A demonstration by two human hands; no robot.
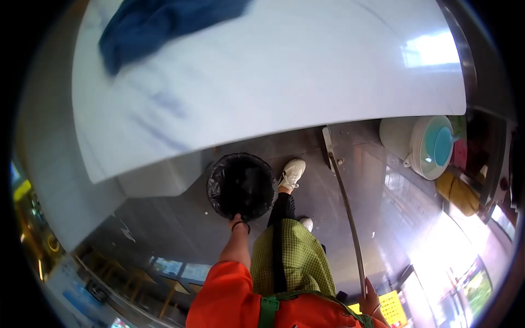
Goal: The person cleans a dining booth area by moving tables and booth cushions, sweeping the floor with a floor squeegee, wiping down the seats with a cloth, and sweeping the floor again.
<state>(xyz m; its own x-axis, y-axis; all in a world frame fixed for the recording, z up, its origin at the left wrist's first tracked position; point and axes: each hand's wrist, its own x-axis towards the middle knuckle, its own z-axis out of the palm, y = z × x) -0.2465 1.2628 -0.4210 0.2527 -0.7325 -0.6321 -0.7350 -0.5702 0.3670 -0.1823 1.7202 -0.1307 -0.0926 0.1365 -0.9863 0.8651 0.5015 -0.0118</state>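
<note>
My left hand (pixel 238 221) is closed on the near rim of a round trash bin (pixel 212 192) lined with a black bag. The bag's inside is too dark to make out any contents. At the lower right, my right hand (pixel 371 300) grips the upper end of a long-handled broom (pixel 350 218). Its narrow pale head (pixel 328 148) rests on the floor near the table edge, with small bits of debris (pixel 340 161) beside it.
A white marble-patterned table (pixel 273 76) spans the view ahead, with a dark blue cloth (pixel 158 27) on it. White buckets (pixel 418 145), one holding a turquoise scoop (pixel 442 146), stand at right near a yellow roll-shaped object (pixel 457 194). Scraps (pixel 127 232) lie on the grey floor (pixel 180 229).
</note>
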